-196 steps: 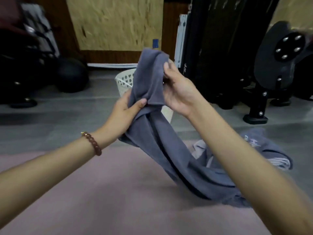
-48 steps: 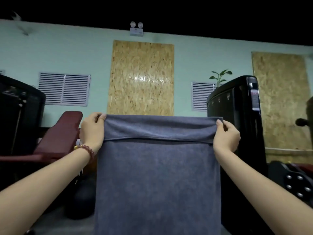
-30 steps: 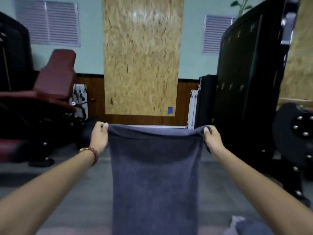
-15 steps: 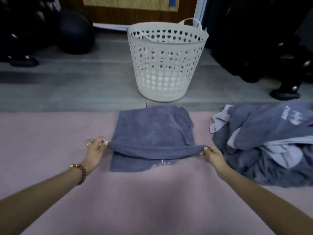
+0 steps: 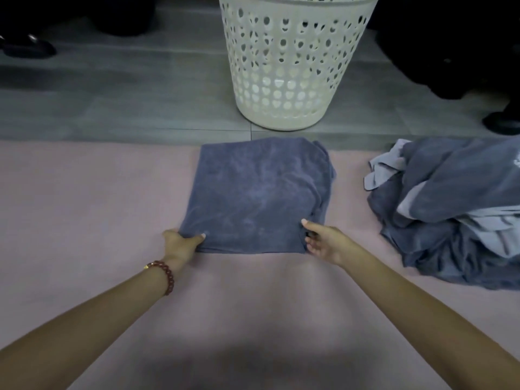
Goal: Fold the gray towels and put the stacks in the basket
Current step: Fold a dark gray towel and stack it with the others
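A gray towel (image 5: pixel 259 195) lies folded into a rough square on the pink mat (image 5: pixel 84 209), just in front of the white perforated basket (image 5: pixel 289 66). My left hand (image 5: pixel 180 243) pinches the towel's near left corner, thumb on top. At the near right corner my right hand (image 5: pixel 320 239) touches the towel's edge with fingers loosely spread. A heap of unfolded gray towels (image 5: pixel 455 209) lies on the mat to the right.
The basket stands on gray floor tiles (image 5: pixel 126 102) beyond the mat's far edge. Dark equipment bases (image 5: pixel 501 122) sit at the far right and far left. The mat stretches wide to the left and toward me.
The towel went from held up in the air to laid on the mat and folded in half toward me. Both hands now sit at its near corners; the right has loosened.
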